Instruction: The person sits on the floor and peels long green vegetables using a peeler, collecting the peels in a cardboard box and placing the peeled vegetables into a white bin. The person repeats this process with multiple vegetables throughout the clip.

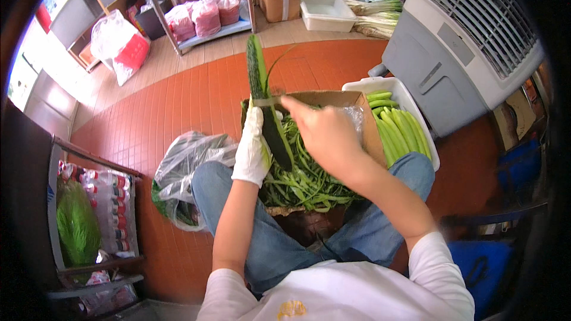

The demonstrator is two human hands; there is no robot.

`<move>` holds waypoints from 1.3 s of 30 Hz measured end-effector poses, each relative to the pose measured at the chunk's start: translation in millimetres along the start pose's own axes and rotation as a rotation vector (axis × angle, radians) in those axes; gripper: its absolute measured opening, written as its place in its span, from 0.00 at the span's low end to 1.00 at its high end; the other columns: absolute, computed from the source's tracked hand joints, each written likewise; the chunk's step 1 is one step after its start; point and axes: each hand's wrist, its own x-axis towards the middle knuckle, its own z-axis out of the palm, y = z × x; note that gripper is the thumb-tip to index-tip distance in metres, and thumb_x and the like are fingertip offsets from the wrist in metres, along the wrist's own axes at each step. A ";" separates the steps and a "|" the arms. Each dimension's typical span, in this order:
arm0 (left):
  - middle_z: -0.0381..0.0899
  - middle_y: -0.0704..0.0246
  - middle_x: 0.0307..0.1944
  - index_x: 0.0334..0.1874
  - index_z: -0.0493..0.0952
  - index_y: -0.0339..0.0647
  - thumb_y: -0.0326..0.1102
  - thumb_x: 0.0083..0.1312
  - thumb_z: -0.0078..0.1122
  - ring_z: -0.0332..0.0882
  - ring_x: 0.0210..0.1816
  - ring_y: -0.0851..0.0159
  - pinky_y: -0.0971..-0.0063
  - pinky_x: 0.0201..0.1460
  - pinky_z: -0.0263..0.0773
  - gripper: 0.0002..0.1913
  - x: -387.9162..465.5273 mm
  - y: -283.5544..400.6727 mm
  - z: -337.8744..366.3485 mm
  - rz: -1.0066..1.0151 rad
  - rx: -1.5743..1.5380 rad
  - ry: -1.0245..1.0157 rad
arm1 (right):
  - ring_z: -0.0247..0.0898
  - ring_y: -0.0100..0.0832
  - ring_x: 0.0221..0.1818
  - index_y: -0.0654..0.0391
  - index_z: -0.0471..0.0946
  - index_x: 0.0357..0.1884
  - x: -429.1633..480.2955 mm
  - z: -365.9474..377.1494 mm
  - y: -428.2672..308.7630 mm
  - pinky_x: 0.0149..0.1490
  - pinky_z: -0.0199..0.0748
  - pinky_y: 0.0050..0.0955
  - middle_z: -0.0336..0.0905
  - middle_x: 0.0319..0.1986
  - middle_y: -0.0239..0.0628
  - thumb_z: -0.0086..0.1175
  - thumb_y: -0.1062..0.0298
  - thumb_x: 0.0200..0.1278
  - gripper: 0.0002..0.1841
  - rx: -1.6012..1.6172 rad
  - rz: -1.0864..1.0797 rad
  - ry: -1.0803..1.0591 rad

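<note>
A long cucumber (269, 116), dark green with a pale peeled strip, stands tilted over a cardboard box (374, 136). My left hand (252, 151), in a white glove, is shut on it at its middle. My bare right hand (328, 136) is closed on a peeler (266, 101), whose blade lies across the cucumber just above the glove; its handle is mostly hidden. A thin strip of peel (272, 69) curls up beside the cucumber. Green peelings (308, 187) fill the box between my knees.
A white tub (433, 160) of peeled cucumbers (401, 131) stands right of the box, by a grey air cooler (428, 62). A clear plastic bag (183, 165) with dark green contents lies on the left. Ahead are a shelf rack (214, 33), a white basin (328, 11) and leeks or large scallions (377, 18).
</note>
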 end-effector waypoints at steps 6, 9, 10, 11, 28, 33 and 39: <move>0.81 0.66 0.37 0.50 0.74 0.42 0.60 0.70 0.52 0.78 0.36 0.65 0.70 0.44 0.77 0.25 9.2 9.8 -17.0 0.047 -0.105 0.081 | 0.75 0.48 0.19 0.44 0.78 0.58 -100.8 33.8 26.1 0.26 0.75 0.45 0.75 0.16 0.46 0.53 0.66 0.66 0.18 -0.085 -0.023 -0.398; 0.79 0.66 0.33 0.48 0.75 0.40 0.61 0.69 0.54 0.77 0.35 0.65 0.70 0.42 0.76 0.27 8.0 20.0 -15.4 0.042 -0.175 0.059 | 0.76 0.48 0.21 0.41 0.79 0.56 -124.4 30.0 32.5 0.29 0.76 0.44 0.76 0.17 0.46 0.55 0.63 0.65 0.17 -0.119 -0.015 -0.542; 0.78 0.66 0.31 0.47 0.75 0.40 0.62 0.68 0.55 0.77 0.34 0.66 0.70 0.41 0.76 0.27 8.3 23.2 -13.4 0.040 -0.204 0.044 | 0.77 0.48 0.22 0.41 0.80 0.56 -123.3 26.3 33.5 0.30 0.76 0.43 0.77 0.17 0.46 0.56 0.62 0.65 0.17 -0.158 0.021 -0.637; 0.76 0.67 0.29 0.44 0.74 0.39 0.62 0.68 0.56 0.76 0.33 0.66 0.71 0.39 0.76 0.27 7.5 24.4 -10.8 0.107 -0.189 0.084 | 0.77 0.48 0.22 0.41 0.80 0.55 -120.2 19.5 34.1 0.30 0.76 0.43 0.77 0.18 0.46 0.57 0.61 0.64 0.17 -0.084 0.004 -0.554; 0.74 0.71 0.29 0.59 0.70 0.44 0.57 0.75 0.43 0.72 0.30 0.71 0.78 0.34 0.70 0.25 -10.2 13.2 5.2 0.046 0.141 -0.001 | 0.77 0.51 0.25 0.46 0.79 0.57 51.4 -2.2 7.5 0.31 0.73 0.46 0.78 0.22 0.51 0.52 0.64 0.69 0.16 0.154 -0.017 0.239; 0.77 0.71 0.31 0.45 0.75 0.44 0.60 0.72 0.48 0.75 0.32 0.71 0.78 0.35 0.72 0.24 -2.1 17.2 -9.0 0.079 0.095 0.177 | 0.76 0.49 0.21 0.44 0.77 0.60 -7.0 11.5 10.4 0.28 0.73 0.43 0.76 0.19 0.51 0.52 0.65 0.69 0.18 0.197 -0.121 -0.145; 0.77 0.68 0.31 0.47 0.73 0.43 0.59 0.71 0.50 0.75 0.32 0.69 0.77 0.36 0.73 0.24 1.1 21.5 -13.1 0.206 -0.033 0.025 | 0.75 0.48 0.20 0.40 0.79 0.58 -77.9 -0.5 37.0 0.28 0.75 0.44 0.76 0.18 0.47 0.55 0.63 0.66 0.18 0.067 -0.192 -0.517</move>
